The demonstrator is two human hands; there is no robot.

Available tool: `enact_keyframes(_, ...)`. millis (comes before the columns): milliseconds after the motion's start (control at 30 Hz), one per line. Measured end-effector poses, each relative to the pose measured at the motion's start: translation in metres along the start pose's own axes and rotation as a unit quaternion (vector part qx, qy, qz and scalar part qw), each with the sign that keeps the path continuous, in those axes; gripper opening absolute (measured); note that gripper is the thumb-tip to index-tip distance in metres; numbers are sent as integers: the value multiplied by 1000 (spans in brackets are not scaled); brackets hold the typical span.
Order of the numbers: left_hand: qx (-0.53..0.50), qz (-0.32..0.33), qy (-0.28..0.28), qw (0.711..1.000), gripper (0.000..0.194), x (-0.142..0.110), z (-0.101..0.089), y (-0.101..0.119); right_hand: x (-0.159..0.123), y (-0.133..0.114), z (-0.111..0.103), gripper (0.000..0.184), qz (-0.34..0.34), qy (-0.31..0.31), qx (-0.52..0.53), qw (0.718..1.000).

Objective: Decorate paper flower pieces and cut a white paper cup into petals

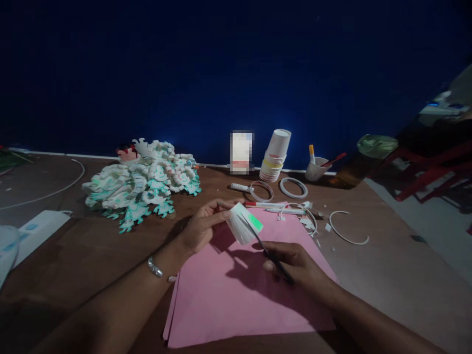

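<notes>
My left hand (207,223) pinches the edge of a white paper cup (239,231) with a bright green patch on its side. Thin lines like slits run along the cup's wall, though I cannot tell how deep they go. Black-handled scissors (275,258) are gripped in my right hand (291,263), their blades lying against the cup's wall beside the green patch. Both hands are above pink sheets (228,309) stacked on the brown table, and their shadows fall on the paper.
At left lies a heap of white and green paper cutouts (143,184). Behind stand stacked paper cups (278,145), tape rolls (293,188) and a cup with pens (316,169). Markers (283,211), wire rings and paper scraps lie right of centre. Red chairs (416,172) stand beyond the table.
</notes>
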State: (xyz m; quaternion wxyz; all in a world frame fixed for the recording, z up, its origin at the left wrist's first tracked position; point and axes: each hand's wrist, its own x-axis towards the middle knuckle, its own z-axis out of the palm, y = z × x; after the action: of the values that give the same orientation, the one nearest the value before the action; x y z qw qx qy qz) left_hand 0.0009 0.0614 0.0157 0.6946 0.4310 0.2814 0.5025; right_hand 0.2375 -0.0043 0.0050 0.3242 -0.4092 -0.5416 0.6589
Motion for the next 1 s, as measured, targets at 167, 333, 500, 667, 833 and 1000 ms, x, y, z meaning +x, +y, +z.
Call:
enact_keyframes(167,3,0,6,1000,8,0,-1,0,0,4,-3,46,-13,-1,-18,1000)
enact_keyframes(333,18,-1,0,1000,8,-1,-1,0,1,7,-3,51,-3,7,-16,1000)
enact_keyframes(500,59,-8,-32,998,6,-3,3,2,2,7,-2,46,-9,-14,-8,1000)
enact_keyframes(667,78,-2,-29,997,8,-4,5,4,1,5,-4,40,-15,-15,-28,999)
enact_keyframes(833,78,5,-28,997,7,-4,6,6,-1,3,-3,39,-17,-5,-34,999)
enact_keyframes(1000,74,14,-19,997,9,-4,5,0,-2,7,-4,36,-32,11,-60,998)
